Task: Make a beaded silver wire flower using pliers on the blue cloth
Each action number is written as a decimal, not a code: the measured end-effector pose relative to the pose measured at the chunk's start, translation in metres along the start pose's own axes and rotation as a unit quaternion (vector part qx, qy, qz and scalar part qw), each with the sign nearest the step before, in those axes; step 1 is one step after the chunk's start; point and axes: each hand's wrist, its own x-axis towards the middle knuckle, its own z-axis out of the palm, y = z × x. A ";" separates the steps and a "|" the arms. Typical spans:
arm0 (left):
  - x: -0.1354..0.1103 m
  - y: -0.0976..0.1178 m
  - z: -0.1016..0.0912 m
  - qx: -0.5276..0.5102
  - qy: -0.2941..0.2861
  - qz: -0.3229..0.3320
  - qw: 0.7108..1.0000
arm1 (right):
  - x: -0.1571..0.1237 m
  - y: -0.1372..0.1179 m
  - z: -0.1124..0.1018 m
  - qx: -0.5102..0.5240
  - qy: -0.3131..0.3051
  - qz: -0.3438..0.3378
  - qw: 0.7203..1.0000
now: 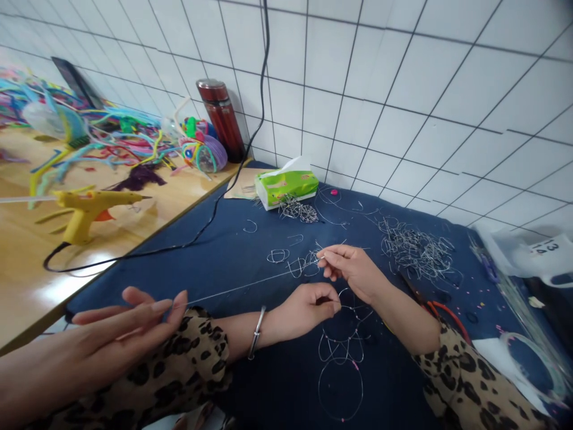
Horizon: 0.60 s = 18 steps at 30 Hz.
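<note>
My left hand (308,312), with a silver bangle at its wrist, pinches the top edge of a bent wire frame (342,349). That frame has linked loops with small pink ties and hangs down over the dark blue cloth. Above it, my right hand (349,269) is closed, thumb against fingers, on a thin pale thread (250,285). The thread runs taut to the left, where another person's hand (129,325) has its far end near the fingertips. Small bent wire pieces (278,255) lie on the cloth behind my hands.
A tangled wire heap (416,248) lies right, near orange-handled pliers (450,319) and a coil of clear line (532,364). Behind stands a green tissue pack (289,186). A yellow glue gun (89,209), black cord (215,209) and red flask (221,119) are left.
</note>
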 end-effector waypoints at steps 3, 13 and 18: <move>0.001 -0.004 -0.001 -0.004 -0.007 0.009 1.000 | -0.004 0.001 0.002 0.015 -0.006 0.013 1.000; 0.002 -0.009 -0.006 0.015 -0.034 0.049 0.998 | -0.006 0.000 0.006 0.008 -0.023 0.014 1.000; 0.003 -0.012 -0.005 0.029 -0.028 0.056 0.998 | -0.007 0.004 0.005 0.027 -0.012 0.016 0.999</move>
